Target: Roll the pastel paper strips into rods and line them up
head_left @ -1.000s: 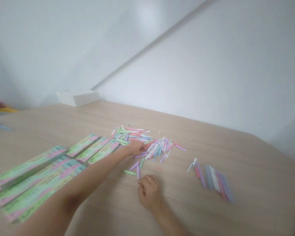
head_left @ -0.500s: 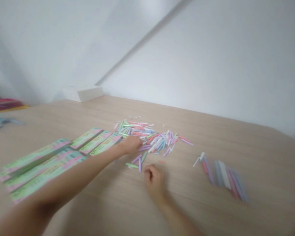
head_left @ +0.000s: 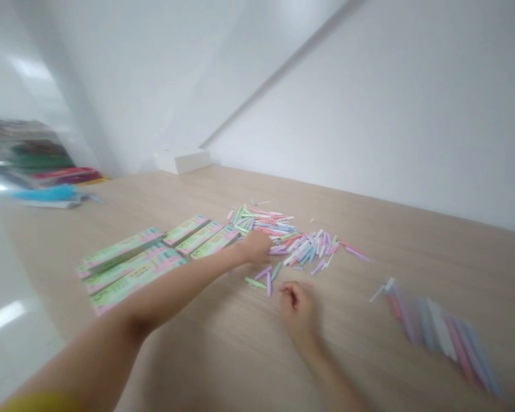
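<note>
A heap of small pastel sticks (head_left: pixel 289 234) in pink, green, blue, purple and white lies on the wooden table (head_left: pixel 412 234). My left hand (head_left: pixel 256 247) reaches into the near left edge of that heap with its fingers curled; what they hold is hidden. My right hand (head_left: pixel 298 309) rests on the table closer to me, fingers curled in a loose pinch, just right of a few loose green and purple sticks (head_left: pixel 264 278). A separate row of sticks (head_left: pixel 433 326) lies side by side to the right.
Several flat green-and-pink boxes (head_left: pixel 146 257) lie in rows left of my left arm. A white box (head_left: pixel 182 159) stands at the far wall. Colourful blurred items (head_left: pixel 54 183) sit at the far left. White walls close the table's far side.
The view has swung left, so everything has shifted right in the picture. My right hand has slid slightly nearer the loose sticks. My left hand stays at the heap's edge.
</note>
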`<state>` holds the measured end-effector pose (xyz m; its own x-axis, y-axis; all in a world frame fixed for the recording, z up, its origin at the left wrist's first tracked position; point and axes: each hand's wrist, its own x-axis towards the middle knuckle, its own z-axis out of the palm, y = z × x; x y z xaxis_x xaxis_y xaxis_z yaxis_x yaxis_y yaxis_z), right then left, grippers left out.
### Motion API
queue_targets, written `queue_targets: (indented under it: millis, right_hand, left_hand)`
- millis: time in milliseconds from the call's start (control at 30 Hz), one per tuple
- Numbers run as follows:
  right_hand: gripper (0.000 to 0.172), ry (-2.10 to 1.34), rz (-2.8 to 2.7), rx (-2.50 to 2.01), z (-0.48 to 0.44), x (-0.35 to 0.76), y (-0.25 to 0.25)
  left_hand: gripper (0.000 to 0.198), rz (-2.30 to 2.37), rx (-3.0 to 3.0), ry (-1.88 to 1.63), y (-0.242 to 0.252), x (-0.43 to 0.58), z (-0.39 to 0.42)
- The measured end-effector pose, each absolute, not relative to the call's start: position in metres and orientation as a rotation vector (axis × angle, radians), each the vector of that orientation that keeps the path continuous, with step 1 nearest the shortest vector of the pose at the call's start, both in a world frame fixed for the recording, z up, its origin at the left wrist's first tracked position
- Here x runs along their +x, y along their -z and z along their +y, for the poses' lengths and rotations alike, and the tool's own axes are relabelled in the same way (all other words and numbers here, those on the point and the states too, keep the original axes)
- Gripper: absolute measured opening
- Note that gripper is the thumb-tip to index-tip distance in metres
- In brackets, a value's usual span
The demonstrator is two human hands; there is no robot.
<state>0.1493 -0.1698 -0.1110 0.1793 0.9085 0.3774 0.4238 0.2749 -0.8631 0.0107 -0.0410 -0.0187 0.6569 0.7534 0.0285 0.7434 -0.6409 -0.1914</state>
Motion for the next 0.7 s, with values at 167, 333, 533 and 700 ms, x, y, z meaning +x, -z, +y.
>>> queue_targets:
  millis: [167, 333, 533, 700]
  right_hand:
    - [0.034, -0.877, -0.962, -1.114, -0.168, 0.135, 0.114]
    - [0.034, -0.904, -0.844, -1.166, -0.194, 0.109, 0.114]
    - [0.039, -0.374, -1.089, -1.515, -0.195, 0.123, 0.099]
    - [0.037, -0.094, -1.143, -1.602, -0.181, 0.142, 0.1]
  left_hand:
    - [0.029, -1.34, -2.658, 0.337, 0.04, 0.013, -0.115]
    - [0.029, -1.118, -2.72, 0.274, 0.074, 0.026, -0.18]
    - [0.018, -1.149, -2.831, 0.393, 0.095, 0.027, -0.182]
    - [0.025, -1.363, -2.774, 0.61, 0.079, 0.017, -0.154]
